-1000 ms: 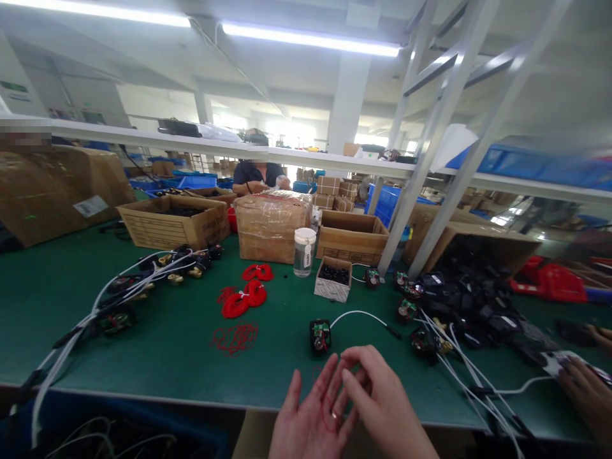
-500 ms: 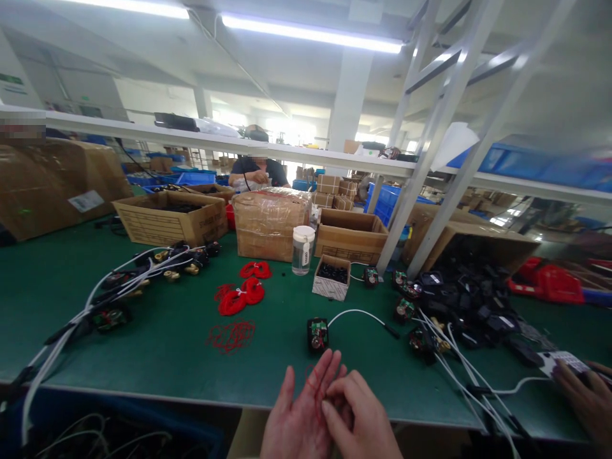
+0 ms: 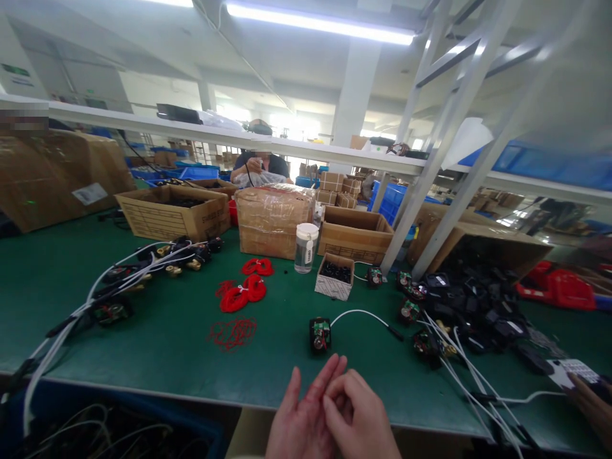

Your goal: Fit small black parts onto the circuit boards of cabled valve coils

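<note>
My left hand (image 3: pixel 301 417) lies palm up at the table's front edge, fingers stretched out and thumb apart. Over its palm, my right hand (image 3: pixel 358 411) is closed in a pinch, fingertips touching the left fingers. A trace of thin red wire (image 3: pixel 313 401) shows faintly on the left fingers by the pinch; its ends are hidden. Just beyond the fingertips stands a black housing with a green circuit board (image 3: pixel 320 335), a white cable (image 3: pixel 361 311) curving from it to the right. Loose red wires (image 3: pixel 233 334) lie to the left, behind them tied red wire bundles (image 3: pixel 243 294).
A small box of black parts (image 3: pixel 335 280) and a lidded clear bottle (image 3: pixel 306 248) stand mid-table before cardboard boxes (image 3: pixel 275 220). White-cabled assemblies (image 3: pixel 162 264) lie left. Black housings (image 3: pixel 473 306) are heaped right, beside another person's hand (image 3: pixel 590 401). Metal posts (image 3: pixel 411 217) rise behind.
The red wire loop that stood out on my left fingers is now barely visible. Both hands keep nearly the same pose. The view has shifted slightly.
</note>
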Demonstrator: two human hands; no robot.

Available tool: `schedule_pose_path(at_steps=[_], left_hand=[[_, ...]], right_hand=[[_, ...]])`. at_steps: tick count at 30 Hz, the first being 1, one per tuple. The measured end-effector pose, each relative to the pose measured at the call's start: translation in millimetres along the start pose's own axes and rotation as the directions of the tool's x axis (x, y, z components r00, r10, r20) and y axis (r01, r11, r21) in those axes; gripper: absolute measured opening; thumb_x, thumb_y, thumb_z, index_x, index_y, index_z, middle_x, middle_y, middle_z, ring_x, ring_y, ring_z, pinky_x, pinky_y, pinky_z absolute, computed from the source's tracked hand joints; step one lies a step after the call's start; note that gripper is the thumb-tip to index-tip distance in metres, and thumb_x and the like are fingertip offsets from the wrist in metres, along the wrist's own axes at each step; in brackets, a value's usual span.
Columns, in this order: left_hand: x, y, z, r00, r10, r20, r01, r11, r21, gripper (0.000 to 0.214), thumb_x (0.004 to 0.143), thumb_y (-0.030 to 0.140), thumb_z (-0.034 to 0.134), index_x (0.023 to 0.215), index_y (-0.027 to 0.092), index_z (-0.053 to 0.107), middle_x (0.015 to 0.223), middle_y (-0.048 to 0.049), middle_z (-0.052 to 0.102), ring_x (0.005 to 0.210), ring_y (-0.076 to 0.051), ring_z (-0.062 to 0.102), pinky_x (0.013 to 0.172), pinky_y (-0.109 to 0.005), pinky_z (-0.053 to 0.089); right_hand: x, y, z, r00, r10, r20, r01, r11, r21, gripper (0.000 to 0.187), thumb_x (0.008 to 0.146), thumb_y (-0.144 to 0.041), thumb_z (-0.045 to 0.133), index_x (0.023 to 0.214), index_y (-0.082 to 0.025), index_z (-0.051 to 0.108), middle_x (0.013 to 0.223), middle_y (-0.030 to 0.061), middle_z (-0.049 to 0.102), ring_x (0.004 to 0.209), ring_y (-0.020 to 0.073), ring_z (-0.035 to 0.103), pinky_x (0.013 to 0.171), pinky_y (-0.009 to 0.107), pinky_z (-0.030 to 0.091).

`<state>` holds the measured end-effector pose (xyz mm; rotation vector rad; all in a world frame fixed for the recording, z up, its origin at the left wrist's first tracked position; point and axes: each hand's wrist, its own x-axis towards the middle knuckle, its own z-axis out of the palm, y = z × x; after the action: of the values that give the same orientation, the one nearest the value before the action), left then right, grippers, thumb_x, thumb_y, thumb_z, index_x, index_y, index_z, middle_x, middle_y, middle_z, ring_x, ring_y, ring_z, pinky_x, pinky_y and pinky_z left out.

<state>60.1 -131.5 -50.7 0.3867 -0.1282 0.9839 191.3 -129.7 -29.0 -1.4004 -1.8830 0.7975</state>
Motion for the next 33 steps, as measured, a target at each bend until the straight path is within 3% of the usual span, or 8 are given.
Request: schedule_pose_path(at_steps=[6, 9, 12, 15, 21, 28, 33], left_hand=[[-0.7, -1.5, -23.2, 1.000, 0.006, -0.008, -0.007, 1.000, -0.030, 0.067, 0.100, 0.060, 0.023, 0.149, 0.020, 0.045, 0.159, -0.0044, 0.040, 0.150, -0.025, 0.030, 0.126, -0.042, 0.009], [0.0, -4.3, -31.7, 1.000, 0.025, -0.009, -0.025, 0.998, -0.056, 0.067, 0.100, 0.059, 0.024, 0.148, 0.019, 0.046, 0.158, -0.0055, 0.042, 0.152, -0.026, 0.027, 0.126, -0.044, 0.007], [0.8, -7.1, -33.8, 0.999, 0.038, -0.027, -0.040, 0.995, -0.088, 0.065, 0.101, 0.058, 0.024, 0.146, 0.018, 0.049, 0.158, -0.0061, 0.043, 0.154, -0.028, 0.020, 0.127, -0.045, 0.006], [0.4, -6.5, -29.7, 0.999, 0.022, -0.042, -0.026, 0.995, -0.099, 0.065, 0.100, 0.057, 0.027, 0.145, 0.017, 0.051, 0.159, -0.0065, 0.042, 0.155, -0.029, 0.015, 0.127, -0.046, 0.006], [-0.1, 1.8, -19.8, 0.999, -0.019, -0.039, 0.015, 0.994, -0.104, 0.065, 0.100, 0.059, 0.026, 0.143, 0.019, 0.054, 0.155, -0.0040, 0.048, 0.154, -0.028, 0.018, 0.127, -0.045, 0.005], [0.4, -1.0, -27.8, 0.996, -0.054, -0.068, 0.046, 0.993, -0.110, 0.065, 0.097, 0.061, 0.037, 0.141, 0.017, 0.057, 0.155, -0.0062, 0.049, 0.154, -0.031, 0.016, 0.127, -0.046, 0.007], [0.9, -2.8, -28.8, 0.994, -0.045, -0.101, 0.033, 0.993, -0.116, 0.064, 0.096, 0.060, 0.041, 0.138, 0.015, 0.060, 0.154, -0.0078, 0.049, 0.154, -0.031, 0.020, 0.127, -0.044, 0.009]], right_hand=[[10.6, -22.6, -22.2, 0.967, 0.157, 0.202, -0.210, 0.938, 0.275, 0.004, 0.076, -0.018, 0.061, 0.073, -0.018, 0.059, 0.070, -0.0022, 0.055, 0.063, 0.0116, 0.046, 0.059, 0.023, 0.035], [12.3, -34.5, -29.9, 0.908, 0.147, 0.392, -0.309, 0.866, 0.392, 0.006, 0.074, -0.020, 0.062, 0.073, -0.018, 0.057, 0.067, -0.0038, 0.050, 0.061, 0.0105, 0.041, 0.058, 0.023, 0.031], [11.6, -40.0, -30.7, 0.849, 0.141, 0.510, -0.410, 0.784, 0.466, 0.014, 0.073, -0.026, 0.065, 0.074, -0.019, 0.054, 0.065, -0.0047, 0.048, 0.058, 0.0095, 0.038, 0.055, 0.023, 0.027], [11.1, -36.7, -25.0, 0.831, 0.165, 0.532, -0.450, 0.761, 0.467, 0.017, 0.071, -0.028, 0.066, 0.073, -0.019, 0.052, 0.064, -0.0051, 0.047, 0.058, 0.0090, 0.037, 0.055, 0.023, 0.026], [10.4, -29.1, -16.9, 0.876, 0.225, 0.427, -0.387, 0.855, 0.345, 0.011, 0.069, -0.025, 0.061, 0.071, -0.020, 0.052, 0.062, -0.0059, 0.045, 0.055, 0.0088, 0.037, 0.054, 0.022, 0.026], [10.6, -34.5, -24.1, 0.851, 0.203, 0.484, -0.405, 0.840, 0.361, 0.013, 0.069, -0.025, 0.065, 0.070, -0.020, 0.052, 0.062, -0.0056, 0.047, 0.056, 0.0091, 0.038, 0.052, 0.021, 0.028], [10.5, -49.9, -27.9, 0.760, 0.141, 0.634, -0.483, 0.775, 0.407, 0.025, 0.070, -0.037, 0.068, 0.069, -0.021, 0.049, 0.061, -0.0059, 0.045, 0.055, 0.0083, 0.035, 0.052, 0.021, 0.024]])
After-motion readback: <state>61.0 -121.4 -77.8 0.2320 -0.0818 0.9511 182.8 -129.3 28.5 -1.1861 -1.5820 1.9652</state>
